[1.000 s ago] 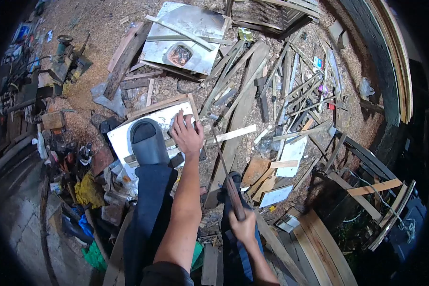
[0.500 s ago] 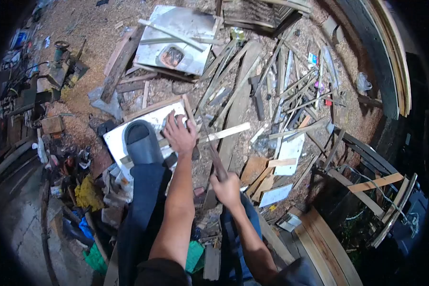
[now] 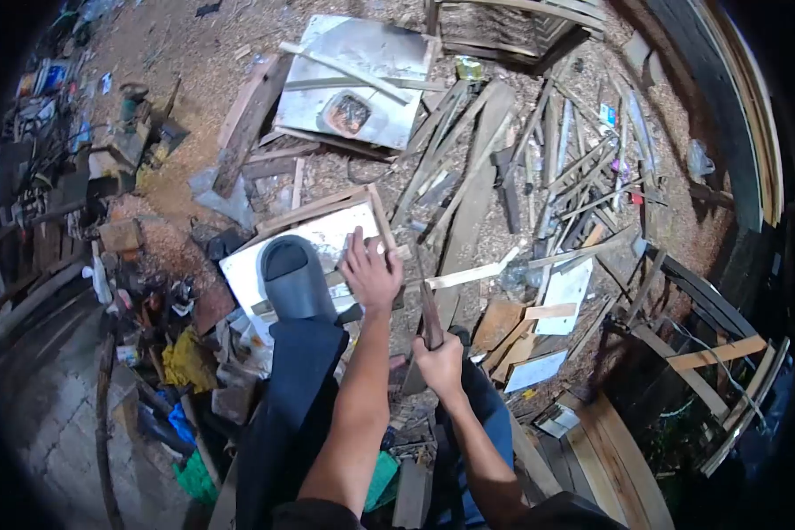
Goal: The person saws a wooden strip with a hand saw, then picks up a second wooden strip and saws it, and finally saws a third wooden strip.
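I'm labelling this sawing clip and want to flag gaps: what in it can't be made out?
- Head view: where the saw meets the wood strip is too small and dark to tell.
- Strip's near end is hidden under the left hand.
- Saw handle is covered by the right hand.

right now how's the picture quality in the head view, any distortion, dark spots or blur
Head view: strong fisheye bend and black vignette at the corners; light falls on the middle, the left edge is dim; glare on the metal sheet; left hand sharp, right hand and blade slightly soft.
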A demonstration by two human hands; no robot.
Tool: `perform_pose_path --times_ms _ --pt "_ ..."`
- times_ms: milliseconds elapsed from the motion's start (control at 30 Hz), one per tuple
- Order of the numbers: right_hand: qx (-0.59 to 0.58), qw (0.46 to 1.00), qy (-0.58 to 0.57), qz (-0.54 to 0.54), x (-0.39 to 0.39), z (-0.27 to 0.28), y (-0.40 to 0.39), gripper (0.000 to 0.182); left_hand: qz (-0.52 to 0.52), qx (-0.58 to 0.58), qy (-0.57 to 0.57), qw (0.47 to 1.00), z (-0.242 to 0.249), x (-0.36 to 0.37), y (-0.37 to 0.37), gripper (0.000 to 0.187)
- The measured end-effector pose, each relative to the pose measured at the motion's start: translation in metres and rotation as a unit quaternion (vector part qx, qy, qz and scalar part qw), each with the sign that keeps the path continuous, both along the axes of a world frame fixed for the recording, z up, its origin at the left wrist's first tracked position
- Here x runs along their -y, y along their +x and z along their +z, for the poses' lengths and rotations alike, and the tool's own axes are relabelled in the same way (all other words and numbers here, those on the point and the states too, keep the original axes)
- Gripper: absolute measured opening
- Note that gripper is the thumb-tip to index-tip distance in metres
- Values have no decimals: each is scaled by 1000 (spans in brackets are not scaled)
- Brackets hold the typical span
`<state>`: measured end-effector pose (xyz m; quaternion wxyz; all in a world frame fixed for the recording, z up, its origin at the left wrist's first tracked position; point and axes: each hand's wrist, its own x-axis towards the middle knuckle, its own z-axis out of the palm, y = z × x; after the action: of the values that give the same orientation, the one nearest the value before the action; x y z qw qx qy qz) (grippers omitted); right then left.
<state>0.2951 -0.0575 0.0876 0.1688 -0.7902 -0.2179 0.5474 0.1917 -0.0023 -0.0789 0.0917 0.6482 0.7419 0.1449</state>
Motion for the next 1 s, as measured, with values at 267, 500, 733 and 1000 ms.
perform_pose_path --times_ms 267,500,733,1000 --pt "20 991 68 117 15 -21 15 24 -11 22 8 1000 -2 -8 -2 38" --pt "-25 990 87 111 -24 -31 13 25 107 16 27 994 -4 -42 10 24" --pt "-54 986 101 120 -32 -45 24 23 138 -21 11 990 -7 -55 12 29" --pt "-5 995 77 67 -8 -34 9 28 143 8 12 990 -9 -51 17 28"
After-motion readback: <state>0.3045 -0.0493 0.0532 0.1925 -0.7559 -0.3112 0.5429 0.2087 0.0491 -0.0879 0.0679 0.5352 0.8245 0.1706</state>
